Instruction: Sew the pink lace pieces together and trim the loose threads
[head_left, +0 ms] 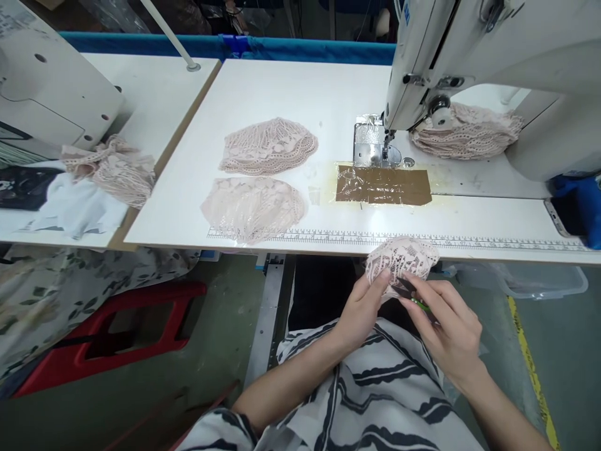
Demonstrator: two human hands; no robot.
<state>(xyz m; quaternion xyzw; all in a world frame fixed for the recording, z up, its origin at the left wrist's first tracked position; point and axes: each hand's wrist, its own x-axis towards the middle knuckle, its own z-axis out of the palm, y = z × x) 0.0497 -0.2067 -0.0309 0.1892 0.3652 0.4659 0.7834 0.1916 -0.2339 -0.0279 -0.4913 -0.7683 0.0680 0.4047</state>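
Note:
My left hand (364,307) pinches a pale pink lace piece (404,255) just off the table's front edge. In my right hand (446,319) is a pair of small thread snips (404,288) with dark blades and a bit of green at the handle; the blades lie against the lace. Two flat lace piles lie on the white table to the left, a darker lace stack (270,146) behind and a paler lace piece (256,208) in front. My fingers cover part of the snips and of the held lace.
A sewing machine (417,69) stands at the right, with brown tape (382,185) before its needle plate. Another lace heap (469,130) lies under its arm. A printed ruler (328,237) runs along the front edge; a phone (563,216) lies at far right. A red stool (126,326) stands lower left.

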